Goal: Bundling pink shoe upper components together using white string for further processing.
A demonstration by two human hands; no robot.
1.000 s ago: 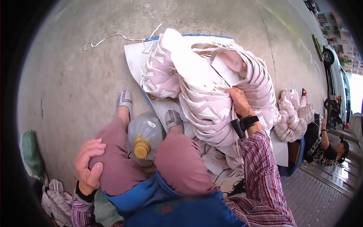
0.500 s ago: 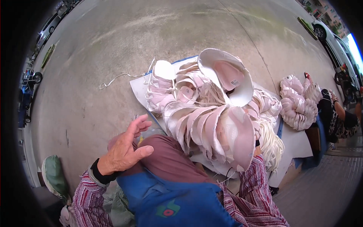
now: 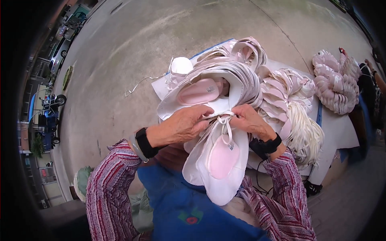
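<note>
A bundle of white-and-pink shoe uppers (image 3: 224,158), nested one in another, lies in front of me with its near pieces over my lap. White shoelace (image 3: 225,119) is looped across the middle of the bundle, between my hands. My right hand (image 3: 253,122) has thumb and fingers closed on the lace. From the other side my left hand (image 3: 187,123) has its fingers curled in a pinch at the lace; what lies between its fingertips is partly hidden.
A hank of loose white laces (image 3: 302,134) lies to the right beside more stacked uppers (image 3: 283,94). A further bundle (image 3: 335,82) sits at the far right, near another person. White sheeting (image 3: 341,136) lies beneath the piles on the concrete floor (image 3: 161,40). Parked vehicles stand at the far left.
My left hand has come in from the left, from open to pinched at the lace. My right hand has come out from behind the uppers to the lace. The bundle has turned.
</note>
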